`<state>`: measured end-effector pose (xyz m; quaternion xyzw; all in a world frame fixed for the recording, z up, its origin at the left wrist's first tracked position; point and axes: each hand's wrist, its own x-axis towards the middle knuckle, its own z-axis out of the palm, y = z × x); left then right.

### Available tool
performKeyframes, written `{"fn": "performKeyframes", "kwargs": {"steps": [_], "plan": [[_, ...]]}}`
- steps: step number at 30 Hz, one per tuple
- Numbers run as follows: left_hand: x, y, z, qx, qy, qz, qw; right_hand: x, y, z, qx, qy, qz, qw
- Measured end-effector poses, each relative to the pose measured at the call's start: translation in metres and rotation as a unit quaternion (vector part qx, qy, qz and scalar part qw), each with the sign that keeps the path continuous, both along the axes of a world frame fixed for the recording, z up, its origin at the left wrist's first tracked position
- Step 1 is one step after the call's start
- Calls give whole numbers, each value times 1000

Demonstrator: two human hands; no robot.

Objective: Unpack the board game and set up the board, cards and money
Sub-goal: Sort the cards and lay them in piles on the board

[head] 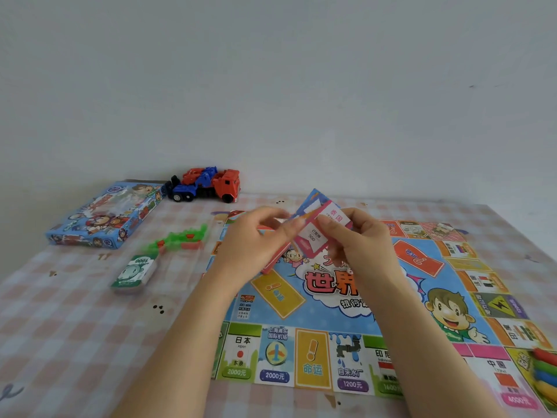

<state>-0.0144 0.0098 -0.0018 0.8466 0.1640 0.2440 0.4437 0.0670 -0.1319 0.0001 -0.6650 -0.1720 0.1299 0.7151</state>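
Presently both hands are raised above the middle of the board (312,357), sharing a small pack of cards (313,233). The right hand (358,239) grips the pack with curled fingers and thumb; the left hand (250,236) pinches its near edge, fingers bent.

Risk noted: the pack is loose and held at a tilt, so a slack pinch would likely spill cards across the board's printed spaces. The board looks thin; a forearm dragging on it could shift it.

The board lies flat and unfolded on a pink checked tablecloth (75,327). Left of the board sit the banded money (134,271) and a cluster of green and red plastic pieces (180,241). Further left lies the box (105,215). Beyond the board's far-left corner stands a toy truck (208,185). A plain pale wall (271,70) backs the table.
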Motion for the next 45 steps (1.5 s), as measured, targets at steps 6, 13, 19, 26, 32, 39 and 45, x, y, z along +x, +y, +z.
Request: {"fn": "performKeyframes", "kwargs": {"steps": [6, 13, 19, 26, 32, 39, 45], "plan": [[2, 2, -6, 34, 11, -62, 997, -2, 1, -1, -69, -66, -5, 995], [-1, -2, -6, 118, 70, -66, 988, -1, 4, -7, -192, -189, -57, 961], [1, -1, -9, 108, 43, -62, 991, 1, 6, -12, -231, -218, -56, 946], [2, 1, -8, 18, 12, -53, 998, 2, 5, -12, -220, -209, -58, 951], [4, 2, -11, 11, 34, -26, 999, 2, 7, -15, -248, -221, -46, 942], [3, 1, -10, 38, 37, -33, 998, -2, 6, -12, -262, -229, -43, 937], [3, 1, -10, 63, 27, -31, 997, -2, 7, -12, -274, -238, -37, 931]]}}
